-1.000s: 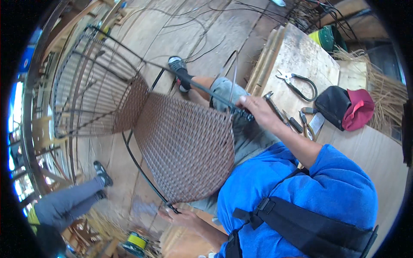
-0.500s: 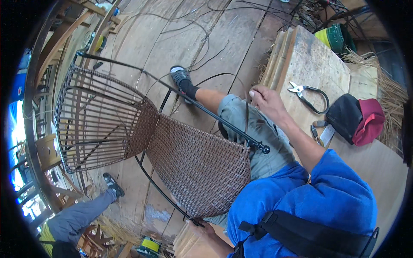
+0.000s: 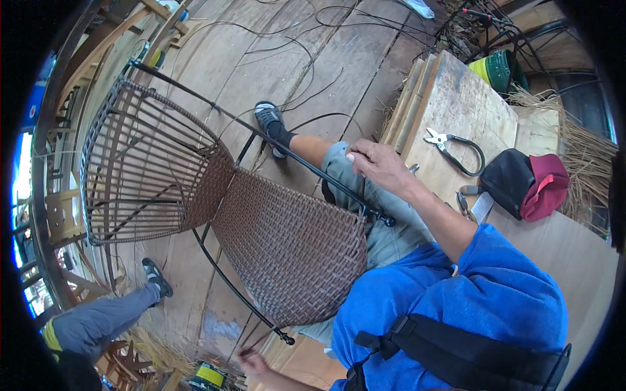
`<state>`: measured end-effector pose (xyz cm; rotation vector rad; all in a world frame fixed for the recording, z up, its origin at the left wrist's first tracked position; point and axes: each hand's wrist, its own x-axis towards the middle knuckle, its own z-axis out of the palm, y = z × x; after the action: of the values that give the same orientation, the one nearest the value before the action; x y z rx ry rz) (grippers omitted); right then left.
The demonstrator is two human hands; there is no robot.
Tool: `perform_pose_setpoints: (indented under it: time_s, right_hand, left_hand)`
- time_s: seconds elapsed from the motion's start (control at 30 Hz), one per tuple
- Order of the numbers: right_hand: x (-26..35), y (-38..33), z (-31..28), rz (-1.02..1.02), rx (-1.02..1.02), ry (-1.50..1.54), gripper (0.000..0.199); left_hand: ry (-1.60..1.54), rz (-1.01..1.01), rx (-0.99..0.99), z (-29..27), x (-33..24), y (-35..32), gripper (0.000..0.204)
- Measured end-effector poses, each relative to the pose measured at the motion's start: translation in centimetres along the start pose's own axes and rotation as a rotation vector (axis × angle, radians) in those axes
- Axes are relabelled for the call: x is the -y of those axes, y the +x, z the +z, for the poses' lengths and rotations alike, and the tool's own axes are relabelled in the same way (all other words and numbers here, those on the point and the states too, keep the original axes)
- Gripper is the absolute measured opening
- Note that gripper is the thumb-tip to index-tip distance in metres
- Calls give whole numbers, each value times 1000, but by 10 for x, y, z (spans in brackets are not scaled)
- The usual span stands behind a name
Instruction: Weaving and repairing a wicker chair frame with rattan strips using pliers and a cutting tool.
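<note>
A brown woven chair (image 3: 290,241) with a black metal frame lies tilted across my lap. Its barred back (image 3: 140,163) points left, and its tightly woven seat ends at my knees. Above the far rail, my right hand (image 3: 381,166) is closed, pinching a brown weaving strip (image 3: 329,116) that arcs away over the floor. Below the near rail's knobbed end (image 3: 285,338), my left hand (image 3: 253,362) is closed and slightly blurred. A thin length of strip shows between its fingers and the seat edge.
Cutting pliers (image 3: 456,151) and a black-and-red cap (image 3: 528,184) lie on stacked boards (image 3: 466,98) at right. Another tool (image 3: 466,199) sits beside the cap. Loose strips (image 3: 313,58) trail over the plank floor. At lower left, another person's leg (image 3: 107,319) shows.
My left hand has moved off the near rail's end, down and left, with strip at its fingers. My right hand has shifted left and down. The view has shifted slightly.
</note>
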<state>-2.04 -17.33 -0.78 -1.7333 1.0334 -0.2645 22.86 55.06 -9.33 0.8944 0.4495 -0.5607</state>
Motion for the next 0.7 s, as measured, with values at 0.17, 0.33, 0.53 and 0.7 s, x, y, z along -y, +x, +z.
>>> perform_pose_setpoints:
  time_s: [0.17, 0.33, 0.53, 0.7]
  right_hand:
    - [2, -14, -1, -33, -24, -20, 21]
    - [-22, -33, 12, -49, 13, 14, 23]
    - [-32, -51, 28, -100, 74, -13, 23]
    - [-19, -46, 26, -77, 147, 33, 23]
  left_hand:
    - [16, -157, 153, -2, -117, -12, 31]
    - [118, 107, -201, 133, -34, -34, 40]
    - [347, 404, -567, 253, 51, -114, 40]
    - [740, 285, -628, 313, 110, -106, 20]
